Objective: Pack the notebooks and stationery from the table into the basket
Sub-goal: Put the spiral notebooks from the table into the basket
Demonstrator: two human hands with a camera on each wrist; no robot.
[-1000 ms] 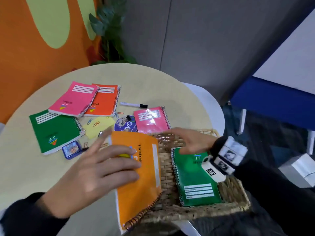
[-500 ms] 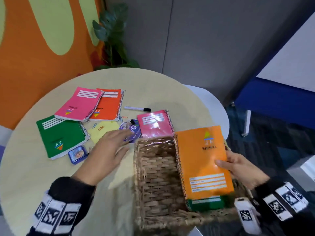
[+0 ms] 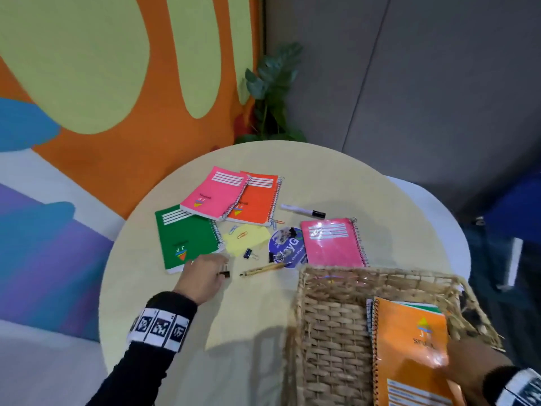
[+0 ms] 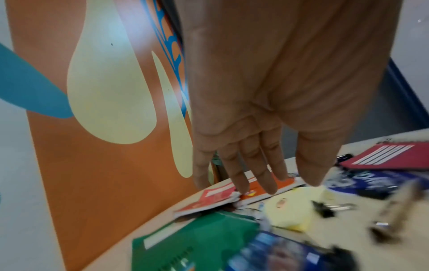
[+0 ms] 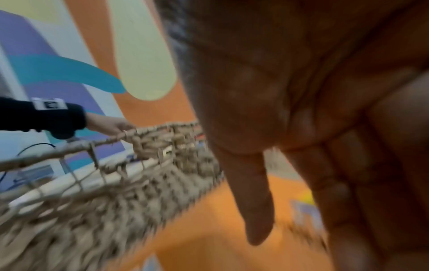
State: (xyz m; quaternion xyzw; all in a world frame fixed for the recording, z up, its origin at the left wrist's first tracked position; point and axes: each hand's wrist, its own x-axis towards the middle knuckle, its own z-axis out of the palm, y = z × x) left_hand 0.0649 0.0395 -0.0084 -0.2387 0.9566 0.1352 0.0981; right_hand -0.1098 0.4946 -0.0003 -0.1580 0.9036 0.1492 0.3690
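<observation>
The wicker basket (image 3: 330, 332) stands at the table's near right. In it lies an orange spiral notebook (image 3: 409, 347) on top of a green one (image 3: 424, 308). My right hand (image 3: 465, 361) rests flat on the orange cover, fingers straight (image 5: 301, 220). My left hand (image 3: 210, 268) hovers over the table by the corner of a green notebook (image 3: 187, 235), fingers straight and holding nothing (image 4: 285, 181). A blurred small blue item (image 4: 278, 253) lies under it. Two pink notebooks (image 3: 215, 191) (image 3: 332, 244) and an orange-red one (image 3: 257, 200) also lie on the table.
Between the notebooks lie yellow sticky notes (image 3: 246, 237), paper clips, binder clips (image 3: 250, 254), a round blue card (image 3: 288, 247), a wooden pen (image 3: 262, 269) and a white marker (image 3: 303, 210). The round table (image 3: 234, 332) has an orange wall behind it and a plant (image 3: 272, 92).
The right hand has lowered the orange notebook flat into the basket onto the green one. The left hand has moved left, from the sticky notes to the green notebook's corner.
</observation>
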